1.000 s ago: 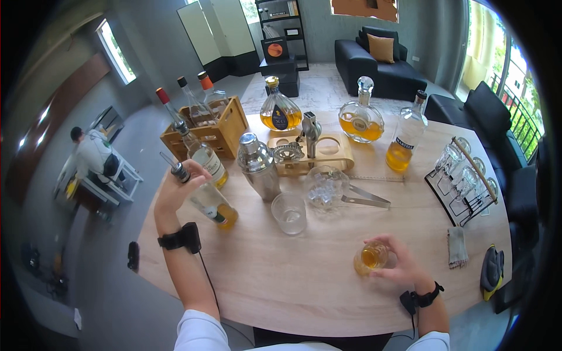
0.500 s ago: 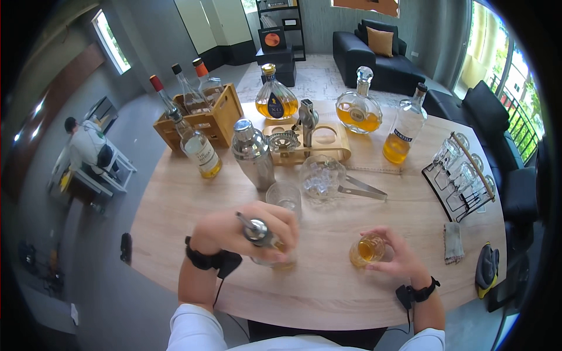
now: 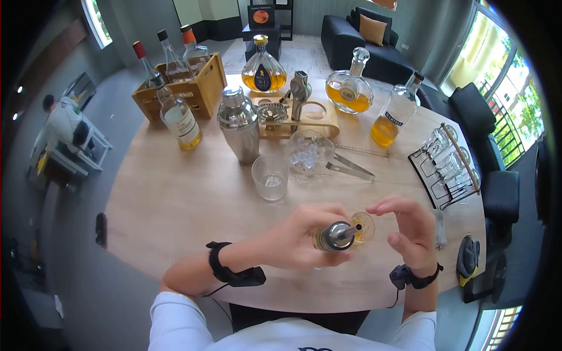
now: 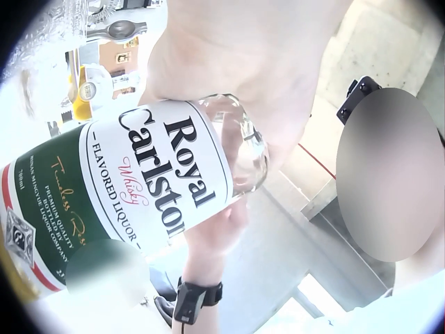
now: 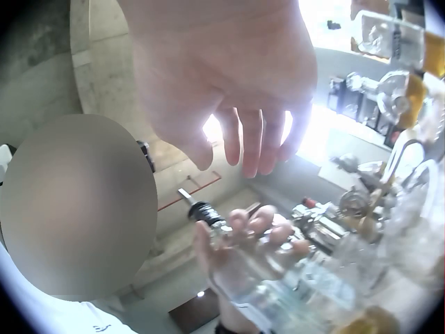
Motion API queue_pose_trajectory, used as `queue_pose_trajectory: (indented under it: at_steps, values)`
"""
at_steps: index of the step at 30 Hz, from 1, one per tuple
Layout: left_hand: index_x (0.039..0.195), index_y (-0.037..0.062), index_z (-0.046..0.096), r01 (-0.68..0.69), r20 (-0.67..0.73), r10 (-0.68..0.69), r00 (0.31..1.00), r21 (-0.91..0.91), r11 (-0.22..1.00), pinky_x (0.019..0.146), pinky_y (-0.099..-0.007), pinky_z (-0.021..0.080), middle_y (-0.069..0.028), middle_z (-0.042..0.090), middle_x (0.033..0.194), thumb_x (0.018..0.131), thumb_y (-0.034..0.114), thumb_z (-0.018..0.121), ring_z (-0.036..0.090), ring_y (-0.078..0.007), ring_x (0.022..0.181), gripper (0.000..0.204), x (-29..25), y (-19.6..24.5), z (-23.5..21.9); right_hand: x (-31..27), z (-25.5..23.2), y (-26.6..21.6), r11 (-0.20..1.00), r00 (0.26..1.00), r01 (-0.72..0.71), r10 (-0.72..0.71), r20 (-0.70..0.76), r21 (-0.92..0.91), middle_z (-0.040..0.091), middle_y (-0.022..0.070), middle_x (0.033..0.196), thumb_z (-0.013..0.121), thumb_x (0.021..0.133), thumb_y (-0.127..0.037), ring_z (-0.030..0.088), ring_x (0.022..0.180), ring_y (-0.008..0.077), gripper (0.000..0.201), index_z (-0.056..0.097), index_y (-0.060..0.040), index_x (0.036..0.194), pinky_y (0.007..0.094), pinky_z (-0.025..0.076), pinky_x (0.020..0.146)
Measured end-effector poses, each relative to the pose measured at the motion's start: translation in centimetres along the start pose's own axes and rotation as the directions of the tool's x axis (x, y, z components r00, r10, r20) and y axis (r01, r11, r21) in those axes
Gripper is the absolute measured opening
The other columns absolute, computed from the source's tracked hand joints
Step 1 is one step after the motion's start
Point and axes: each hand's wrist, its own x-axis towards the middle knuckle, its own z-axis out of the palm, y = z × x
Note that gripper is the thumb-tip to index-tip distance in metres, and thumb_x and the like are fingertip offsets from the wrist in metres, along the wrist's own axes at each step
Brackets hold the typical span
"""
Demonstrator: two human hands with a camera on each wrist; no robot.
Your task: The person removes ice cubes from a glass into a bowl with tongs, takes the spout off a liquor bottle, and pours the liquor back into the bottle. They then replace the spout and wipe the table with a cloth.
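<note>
My left hand [image 3: 307, 237] grips a whisky bottle [image 3: 331, 237] with a steel pourer, tilted low with the spout aimed right at a small glass [image 3: 366, 225] of amber liquid on the table. The left wrist view shows the bottle's green and white label [image 4: 139, 202] with my fingers [image 4: 229, 62] wrapped round the glass body. My right hand [image 3: 407, 225] hovers beside and over the small glass, fingers loosely spread, holding nothing. From the right wrist camera, the right hand's fingers [image 5: 243, 132] hang relaxed above the bottle's pourer [image 5: 205, 212].
On the round wooden table [image 3: 175, 193] stand an empty tumbler [image 3: 270, 176], an ice bowl [image 3: 307, 153] with tongs [image 3: 350, 168], a steel shaker [image 3: 239, 124], another bottle [image 3: 178, 120], a crate of bottles [image 3: 190, 88], two decanters, a glass rack [image 3: 448, 167]. A person sits far left.
My left hand carried the bottle from the table's left side across to the small glass and tipped it. My right hand let go of the glass and lifted off it.
</note>
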Motion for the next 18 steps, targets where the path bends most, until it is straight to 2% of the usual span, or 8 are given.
queue_pose_trajectory:
  at_steps: [2, 4, 6, 9, 11, 14, 16, 18]
  values:
    - [0.103, 0.0033, 0.075, -0.003, -0.073, 0.003, 0.997, -0.002, 1.000, 0.082, -0.0342, 0.056, -0.0104, 0.074, 0.108, 0.086, 0.012, 0.088, 0.072, -0.0212, 0.095, 0.023, 0.1, 0.3, 0.5, 1.6, 2.7, -2.5, 0.999, 0.999, 0.032, -0.032, 0.035, 0.010, 0.070, 0.0162, 0.137, 0.079, 0.095, -0.019, 0.065, 0.127, 0.0284, 0.055, 0.060, 0.0020, 0.142, 0.0422, 0.048, 0.109]
    - [0.103, 0.0024, 0.073, -0.015, -0.091, 0.014, 0.996, -0.003, 1.000, 0.080, -0.0343, 0.054, -0.0097, 0.072, 0.106, 0.086, 0.011, 0.087, 0.070, -0.0207, 0.092, 0.024, 0.1, 0.4, 0.7, 2.9, 5.3, -4.0, 1.000, 0.996, 0.022, -0.023, -0.082, -0.005, 0.073, 0.0227, 0.126, 0.078, 0.096, -0.029, 0.068, 0.120, 0.0306, 0.047, 0.068, 0.0054, 0.127, 0.0419, 0.049, 0.107]
    - [0.104, 0.0014, 0.072, -0.025, -0.118, 0.025, 0.993, 0.005, 1.000, 0.078, -0.0344, 0.053, -0.0090, 0.071, 0.105, 0.086, 0.011, 0.086, 0.067, -0.0203, 0.090, 0.025, 0.0, 0.6, 1.0, 4.1, 6.0, -4.4, 0.999, 0.999, 0.036, -0.038, -0.028, -0.040, 0.074, 0.0224, 0.122, 0.075, 0.099, -0.028, 0.069, 0.118, 0.0306, 0.042, 0.070, 0.0052, 0.125, 0.0418, 0.050, 0.105]
    - [0.107, 0.0029, 0.071, 0.066, -0.150, -0.088, 0.985, -0.149, 0.987, 0.079, -0.0351, 0.054, -0.0100, 0.071, 0.106, 0.084, 0.006, 0.084, 0.069, -0.0226, 0.091, 0.027, -0.4, 0.6, 1.4, 4.6, 7.1, -3.7, 0.996, 0.997, 0.075, -0.074, 0.007, -0.054, 0.076, 0.0215, 0.115, 0.068, 0.104, -0.026, 0.071, 0.113, 0.0310, 0.034, 0.072, 0.0047, 0.119, 0.0410, 0.052, 0.101]
    - [0.108, 0.0044, 0.070, -0.035, -0.148, 0.037, 0.988, 0.019, 0.999, 0.080, -0.0363, 0.055, -0.0104, 0.071, 0.105, 0.080, 0.001, 0.081, 0.069, -0.0260, 0.091, 0.030, -0.2, 0.3, 1.3, 4.6, 7.5, -3.2, 0.994, 0.995, 0.101, -0.101, -0.010, -0.040, 0.077, 0.0208, 0.110, 0.065, 0.107, -0.026, 0.072, 0.110, 0.0314, 0.033, 0.073, 0.0044, 0.116, 0.0403, 0.054, 0.098]
    - [0.107, 0.0040, 0.070, -0.063, -0.178, 0.071, 0.981, 0.052, 0.997, 0.081, -0.0375, 0.055, -0.0108, 0.070, 0.104, 0.079, -0.001, 0.080, 0.069, -0.0288, 0.093, 0.030, 0.0, 0.4, 1.5, 4.5, 7.7, -2.9, 0.992, 0.992, 0.115, -0.111, -0.055, 0.058, 0.077, 0.0202, 0.107, 0.061, 0.110, -0.027, 0.073, 0.102, 0.0311, 0.033, 0.071, 0.0034, 0.106, 0.0388, 0.055, 0.092]
    - [0.107, 0.0039, 0.070, -0.078, -0.160, 0.089, 0.983, 0.074, 0.994, 0.081, -0.0375, 0.055, -0.0111, 0.070, 0.104, 0.078, -0.001, 0.080, 0.069, -0.0295, 0.094, 0.031, -0.1, 0.3, 1.3, 4.3, 7.4, -2.9, 0.988, 0.994, 0.106, -0.105, -0.020, 0.112, 0.077, 0.0178, 0.108, 0.064, 0.103, -0.005, 0.073, 0.100, 0.0297, 0.009, 0.069, 0.0030, 0.105, 0.0354, 0.054, 0.092]
    - [0.107, 0.0037, 0.070, -0.097, -0.138, 0.110, 0.984, 0.096, 0.991, 0.081, -0.0376, 0.055, -0.0114, 0.070, 0.105, 0.078, -0.001, 0.081, 0.068, -0.0302, 0.095, 0.031, -0.1, 0.2, 1.2, 4.1, 7.8, -3.1, 0.986, 0.996, 0.078, -0.072, -0.047, 0.146, 0.076, 0.0184, 0.106, 0.063, 0.105, -0.005, 0.072, 0.098, 0.0274, 0.010, 0.068, 0.0030, 0.103, 0.0337, 0.054, 0.090]
